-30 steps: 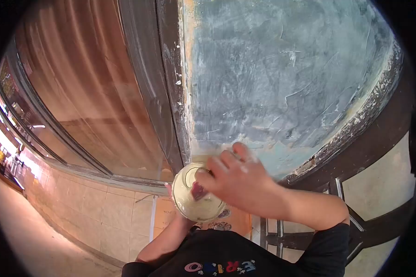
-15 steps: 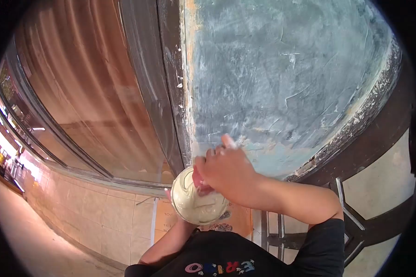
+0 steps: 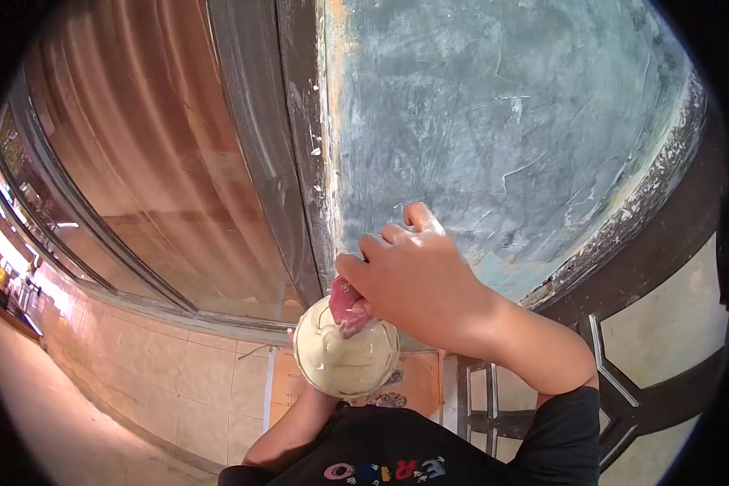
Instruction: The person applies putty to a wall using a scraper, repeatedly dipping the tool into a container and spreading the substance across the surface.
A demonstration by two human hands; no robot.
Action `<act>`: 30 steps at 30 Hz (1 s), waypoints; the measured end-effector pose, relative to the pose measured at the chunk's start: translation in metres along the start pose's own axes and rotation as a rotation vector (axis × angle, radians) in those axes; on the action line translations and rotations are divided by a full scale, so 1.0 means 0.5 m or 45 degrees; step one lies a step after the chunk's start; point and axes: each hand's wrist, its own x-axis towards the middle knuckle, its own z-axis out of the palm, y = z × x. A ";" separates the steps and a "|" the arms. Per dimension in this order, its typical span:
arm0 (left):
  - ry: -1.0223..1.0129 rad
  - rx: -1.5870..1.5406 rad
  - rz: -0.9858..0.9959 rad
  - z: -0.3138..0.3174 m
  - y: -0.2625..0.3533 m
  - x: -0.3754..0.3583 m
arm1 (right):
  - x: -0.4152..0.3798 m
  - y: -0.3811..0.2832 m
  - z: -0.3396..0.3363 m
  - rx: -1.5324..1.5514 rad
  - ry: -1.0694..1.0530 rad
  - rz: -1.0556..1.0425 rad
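Observation:
A round tub (image 3: pixel 298 368) of thick cream-coloured paste (image 3: pixel 340 363) rests on my left hand (image 3: pixel 324 398), low in front of my body. Most of that hand is hidden under the tub; a fingertip shows at its left side. Above the tub's far rim, my right hand (image 3: pixel 417 271) pinches a red putty spreader (image 3: pixel 350 306) between thumb and fingers, the index finger raised. The spreader's lower edge overlaps the paste and has some smeared on it. Behind my right hand stands a blue-grey wall panel (image 3: pixel 462 121) with pale streaks and patches.
Left of the panel is a dark wooden frame (image 3: pixel 259 121) with flaking paint, then a window with a brown curtain (image 3: pixel 138 138). A dark door with pale panels (image 3: pixel 664 316) stands at the right. An orange printed sheet (image 3: pixel 421 385) lies on the tiled floor (image 3: pixel 202 381).
My right hand has risen slightly and turned, bringing the spreader up toward the tub's far rim. The tub has shifted very little.

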 end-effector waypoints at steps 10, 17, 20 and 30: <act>0.398 0.435 -0.062 -0.070 -0.030 -0.016 | -0.102 0.024 0.103 0.297 0.220 0.080; 0.500 -0.100 -0.161 -0.039 -0.007 -0.028 | -0.175 0.033 0.190 0.190 0.250 0.193; 0.643 -0.176 -0.232 -0.091 -0.015 -0.051 | -0.219 0.030 0.220 0.234 0.318 0.220; 0.681 -0.447 -0.344 -0.145 -0.012 -0.101 | -0.422 -0.141 0.672 1.639 0.306 1.485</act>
